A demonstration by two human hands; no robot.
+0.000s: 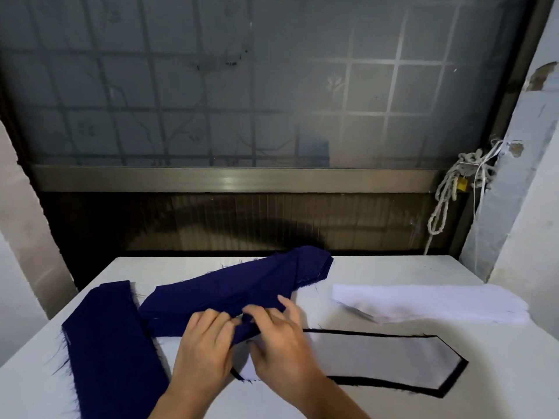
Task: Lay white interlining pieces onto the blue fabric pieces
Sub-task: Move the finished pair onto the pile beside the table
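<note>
Left hand [205,347] and right hand [279,343] pinch frayed, perhaps stacked, navy fabric [236,285].

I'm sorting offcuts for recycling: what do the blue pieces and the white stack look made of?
Blue pieces: matte woven cloth, possibly cotton or a blend; loose threads fray from the cut edges. White stack: thin, matte, papery sheets, likely nonwoven interlining; edges look clean, no fraying visible.
</note>
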